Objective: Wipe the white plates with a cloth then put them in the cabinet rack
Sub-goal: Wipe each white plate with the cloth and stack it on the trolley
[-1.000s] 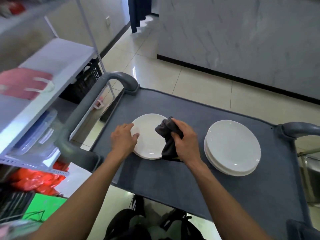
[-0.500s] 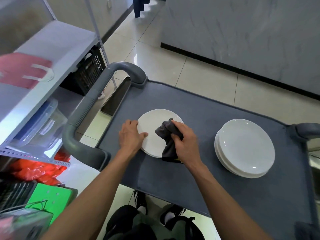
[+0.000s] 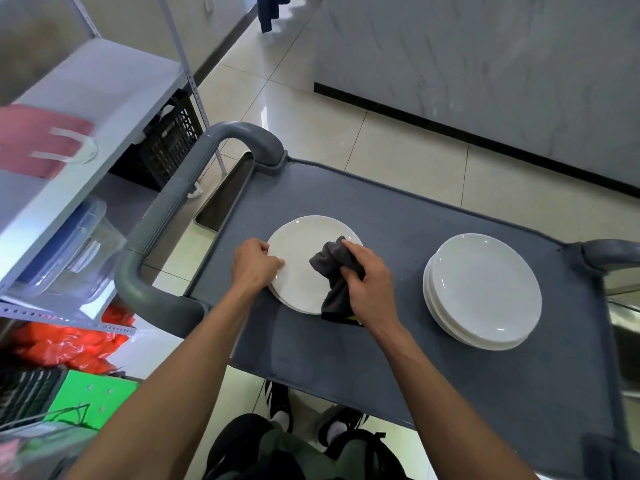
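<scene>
We see no readable writing. Our left hand (image 3: 255, 263) grips the round white plate's (image 3: 300, 268) rim on the grey cart top (image 3: 398, 348); our right hand (image 3: 367, 284) clutches the dark grey cloth (image 3: 332, 271) upon it.

White plate (image 3: 301, 268): near-right rim hidden under grey cloth (image 3: 334, 282) and right hand (image 3: 367, 282); left rim under left hand (image 3: 254, 265). Stack of plates (image 3: 485, 289): count unclear. Pink item (image 3: 41, 140) on shelf (image 3: 114, 81): blurred. Cart surface (image 3: 398, 341): right end cut off.
</scene>
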Action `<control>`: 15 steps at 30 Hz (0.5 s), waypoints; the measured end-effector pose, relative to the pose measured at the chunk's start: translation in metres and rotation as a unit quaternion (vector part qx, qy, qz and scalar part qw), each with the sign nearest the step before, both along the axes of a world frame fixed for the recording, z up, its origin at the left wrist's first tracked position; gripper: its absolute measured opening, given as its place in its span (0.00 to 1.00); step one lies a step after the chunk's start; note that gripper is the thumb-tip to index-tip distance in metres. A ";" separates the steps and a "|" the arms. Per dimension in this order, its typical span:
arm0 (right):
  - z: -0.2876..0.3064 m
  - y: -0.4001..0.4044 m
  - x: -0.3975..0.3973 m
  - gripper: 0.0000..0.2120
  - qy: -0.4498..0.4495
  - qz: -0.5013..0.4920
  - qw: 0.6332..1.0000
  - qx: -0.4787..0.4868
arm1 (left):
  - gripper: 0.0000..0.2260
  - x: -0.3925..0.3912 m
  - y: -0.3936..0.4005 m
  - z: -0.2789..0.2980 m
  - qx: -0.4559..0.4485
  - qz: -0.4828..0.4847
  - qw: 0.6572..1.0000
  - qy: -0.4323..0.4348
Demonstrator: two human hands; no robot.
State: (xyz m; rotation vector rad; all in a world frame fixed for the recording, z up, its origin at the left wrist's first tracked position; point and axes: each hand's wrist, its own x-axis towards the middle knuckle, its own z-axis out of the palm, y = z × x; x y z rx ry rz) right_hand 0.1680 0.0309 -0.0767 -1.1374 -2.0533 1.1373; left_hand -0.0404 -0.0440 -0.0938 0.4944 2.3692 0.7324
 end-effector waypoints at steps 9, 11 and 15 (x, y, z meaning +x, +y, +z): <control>0.006 0.001 0.007 0.26 -0.009 -0.004 1.000 0.011 | 0.09 0.000 -0.005 0.018 0.045 -0.003 0.995 -0.089; 0.008 -0.002 0.008 0.26 -0.021 -0.005 1.000 0.011 | 0.08 0.003 -0.009 0.020 0.057 0.004 0.991 -0.119; 0.010 -0.010 0.007 0.26 -0.031 -0.004 0.999 -0.011 | 0.08 0.007 -0.017 0.020 0.081 0.029 0.980 -0.179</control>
